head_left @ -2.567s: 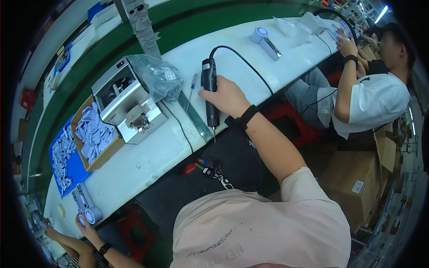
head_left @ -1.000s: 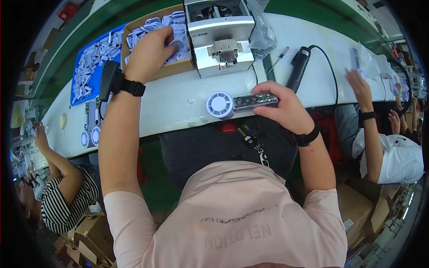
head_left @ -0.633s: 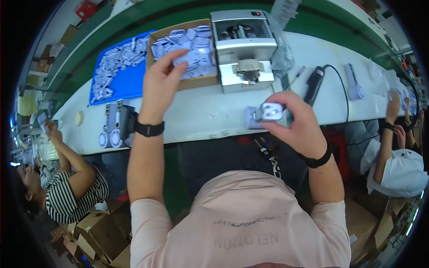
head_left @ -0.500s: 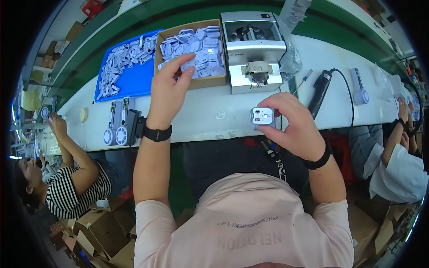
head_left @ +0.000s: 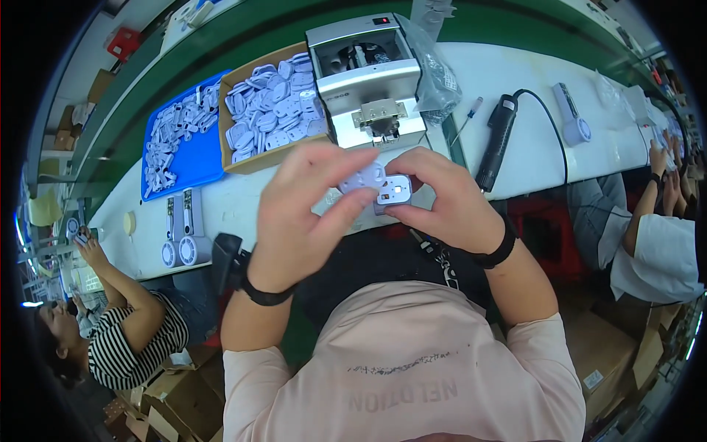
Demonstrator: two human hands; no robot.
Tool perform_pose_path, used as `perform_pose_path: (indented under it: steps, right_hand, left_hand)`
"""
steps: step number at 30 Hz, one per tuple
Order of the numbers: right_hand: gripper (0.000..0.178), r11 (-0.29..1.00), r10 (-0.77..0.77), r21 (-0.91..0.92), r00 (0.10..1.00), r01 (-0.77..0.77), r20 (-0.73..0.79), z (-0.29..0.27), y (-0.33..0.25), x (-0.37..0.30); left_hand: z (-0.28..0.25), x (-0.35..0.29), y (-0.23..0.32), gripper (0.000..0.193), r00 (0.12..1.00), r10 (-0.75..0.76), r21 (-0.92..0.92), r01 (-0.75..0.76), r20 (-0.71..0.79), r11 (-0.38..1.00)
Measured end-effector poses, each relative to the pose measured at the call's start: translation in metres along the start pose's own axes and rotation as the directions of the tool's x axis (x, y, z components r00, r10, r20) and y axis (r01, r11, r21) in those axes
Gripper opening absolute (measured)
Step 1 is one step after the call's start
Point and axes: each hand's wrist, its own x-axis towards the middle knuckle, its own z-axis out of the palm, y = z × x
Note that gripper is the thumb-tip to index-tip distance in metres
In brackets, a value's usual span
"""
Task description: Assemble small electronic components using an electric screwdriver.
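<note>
Left hand [head_left: 300,215]: grip clamped on lavender cover [head_left: 362,178]; right hand [head_left: 451,200]: clamped on device [head_left: 395,189]

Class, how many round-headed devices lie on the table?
3: one device and its neighbour at left, a third device right of the black tool. Others may be hidden.

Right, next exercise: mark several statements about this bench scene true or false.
1. The left hand holds a small pale part. True.
2. The right hand holds the black power tool. False: it holds a pale device.
3. The cardboard box stands between the blue tray and the silver machine. True.
4. The blue tray is right of the silver machine. False: it is to the left.
5. A screwdriver lies between the silver machine and the black power tool. True.
</note>
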Motion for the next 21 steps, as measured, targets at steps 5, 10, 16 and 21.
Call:
perform_pose_path:
  steps: [5,10,16,21]
  right_hand:
    - [0.038,0.999,-0.045,-0.005,0.999,0.045,-0.019,0.005,0.004,-0.004]
    - [0.036,0.997,-0.062,0.034,0.998,0.062,-0.014,0.004,0.011,-0.005]
    - [0.035,0.993,-0.105,0.055,0.993,0.108,-0.052,0.002,0.016,-0.006]
    - [0.036,0.983,-0.182,-0.052,0.979,0.178,-0.095,0.002,0.021,-0.008]
  left_hand:
    - [0.018,-0.016,-0.015,0.028,0.996,0.094,-0.057,-0.094,0.002,0.994]
    - [0.012,-0.020,-0.018,0.024,0.998,0.052,-0.085,-0.050,0.021,0.995]
    - [0.009,-0.026,0.006,0.027,0.999,-0.015,-0.137,0.011,-0.032,0.990]
    - [0.015,-0.028,0.004,0.033,0.999,-0.036,-0.117,0.036,0.005,0.992]
